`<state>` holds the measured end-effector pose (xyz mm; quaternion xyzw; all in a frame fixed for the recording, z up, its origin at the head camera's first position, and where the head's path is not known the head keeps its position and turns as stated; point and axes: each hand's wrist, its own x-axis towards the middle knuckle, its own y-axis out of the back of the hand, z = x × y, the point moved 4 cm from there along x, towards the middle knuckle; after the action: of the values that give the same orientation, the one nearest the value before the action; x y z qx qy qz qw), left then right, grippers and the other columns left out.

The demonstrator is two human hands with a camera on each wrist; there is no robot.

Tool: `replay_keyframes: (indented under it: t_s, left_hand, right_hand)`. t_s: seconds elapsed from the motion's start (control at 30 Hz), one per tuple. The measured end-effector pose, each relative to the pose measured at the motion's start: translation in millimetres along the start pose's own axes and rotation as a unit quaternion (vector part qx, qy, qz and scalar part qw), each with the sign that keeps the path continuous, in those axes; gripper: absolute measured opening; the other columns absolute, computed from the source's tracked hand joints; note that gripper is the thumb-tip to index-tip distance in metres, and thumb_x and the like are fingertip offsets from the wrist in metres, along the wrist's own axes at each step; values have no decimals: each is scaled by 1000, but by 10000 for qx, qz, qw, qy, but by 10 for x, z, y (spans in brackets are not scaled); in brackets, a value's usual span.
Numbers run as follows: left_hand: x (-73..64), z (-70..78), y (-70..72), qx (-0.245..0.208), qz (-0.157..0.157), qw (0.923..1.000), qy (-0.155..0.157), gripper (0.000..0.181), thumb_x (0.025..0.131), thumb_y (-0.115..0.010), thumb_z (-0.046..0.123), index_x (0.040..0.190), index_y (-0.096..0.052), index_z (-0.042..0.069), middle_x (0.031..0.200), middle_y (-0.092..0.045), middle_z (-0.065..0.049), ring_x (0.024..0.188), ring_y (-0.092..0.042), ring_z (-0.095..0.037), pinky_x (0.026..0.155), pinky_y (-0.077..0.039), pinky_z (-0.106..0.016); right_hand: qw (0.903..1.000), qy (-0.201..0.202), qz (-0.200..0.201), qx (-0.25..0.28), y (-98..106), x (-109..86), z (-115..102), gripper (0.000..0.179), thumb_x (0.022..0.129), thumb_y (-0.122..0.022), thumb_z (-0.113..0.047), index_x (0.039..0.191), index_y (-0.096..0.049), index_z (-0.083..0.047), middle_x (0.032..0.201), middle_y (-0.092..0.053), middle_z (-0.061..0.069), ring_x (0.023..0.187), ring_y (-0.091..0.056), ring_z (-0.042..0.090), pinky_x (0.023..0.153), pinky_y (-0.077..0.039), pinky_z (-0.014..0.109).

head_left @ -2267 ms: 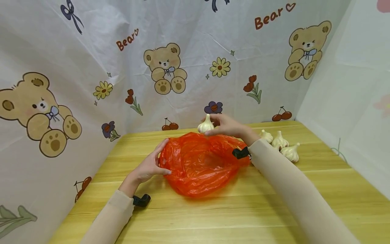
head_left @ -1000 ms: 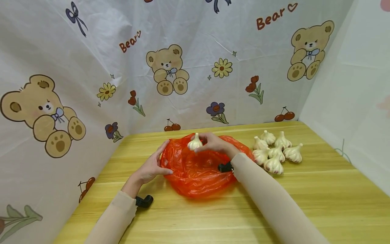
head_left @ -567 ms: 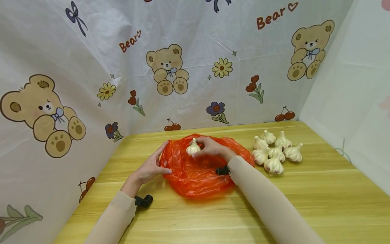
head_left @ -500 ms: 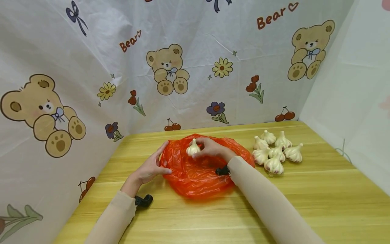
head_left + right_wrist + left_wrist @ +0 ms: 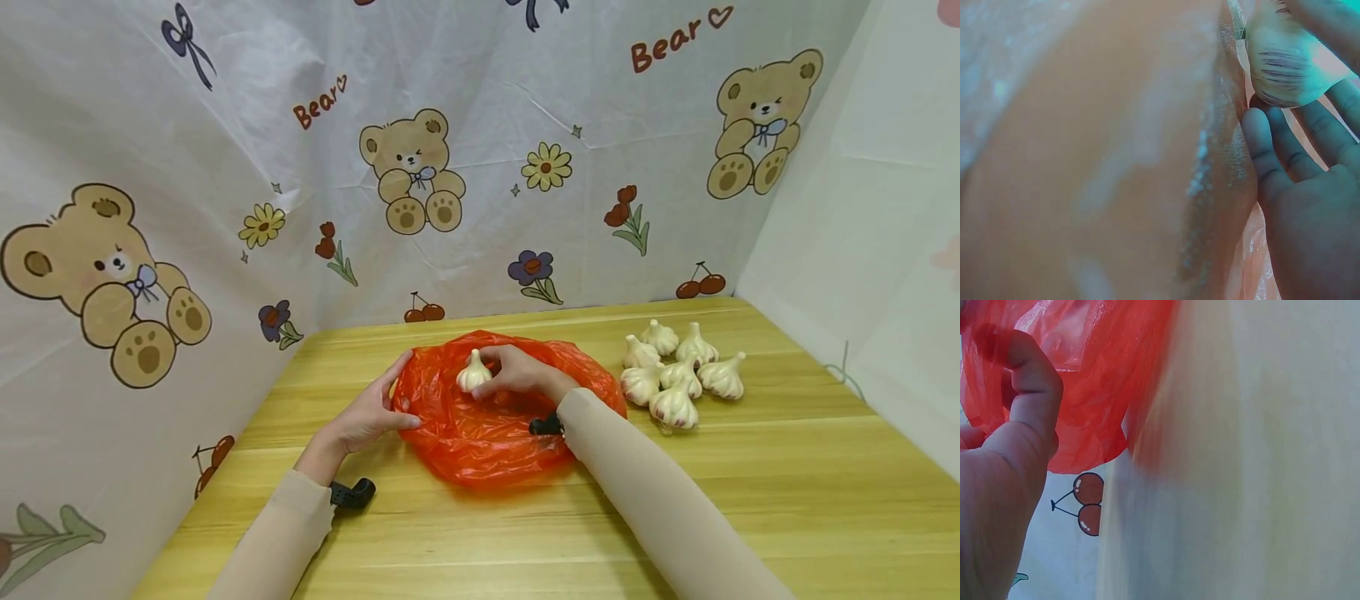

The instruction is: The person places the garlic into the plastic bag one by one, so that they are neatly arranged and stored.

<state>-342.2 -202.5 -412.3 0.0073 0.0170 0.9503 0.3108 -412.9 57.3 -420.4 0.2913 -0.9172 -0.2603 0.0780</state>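
Observation:
A thin red plastic bag (image 5: 487, 462) lies on the table with its wide mouth facing up and toward me. My left hand (image 5: 366, 417) holds its left rim, the thumb in front and the other fingers behind the film. In the left wrist view the bent thumb (image 5: 1038, 394) presses against the bag. My right hand (image 5: 523, 372) pinches a pale garlic bulb (image 5: 473, 376) by its sides, stem up, inside the bag's mouth. The right wrist view shows the bulb's purple-streaked base (image 5: 1282, 75) between thumb and fingers. The bag's deeper inside is hidden.
Several garlic bulbs (image 5: 675, 407) sit in a cluster on the wooden table (image 5: 525, 542), right of the bag. A white bear-print cloth (image 5: 480, 267) hangs behind the table and along its left side. A white wall (image 5: 885, 233) borders the right.
My right hand has carried the garlic bulb left and down, from above the bag's far rim into its mouth. The left hand keeps its hold on the rim.

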Motion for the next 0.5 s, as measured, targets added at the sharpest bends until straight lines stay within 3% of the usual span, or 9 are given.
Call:
replay_keyframes:
  t_s: [0.3,0.5]
  left_hand:
    - [-3,-2,5,-48,76,9999,96,122,82,-81,-7,166,-6,38,174,-1,-2,145,-43,-30,103,-55,-37]
    - [-8,2,2,-20,60,10000,60,121,82,-80,-6,166,-4,37,175,1,-5,146,-42,-33,102,-56,-36]
  right_hand:
    - [9993,-116,-162,327,-44,-33,-2,52,86,-85,-23,133,-65,-15,124,-66,4,105,-63,22,92,-57,31]
    - [9996,-146,-227,104,-38,-15,-37,55,86,-85,-22,136,-64,-13,127,-65,4,106,-62,22,95,-57,32]
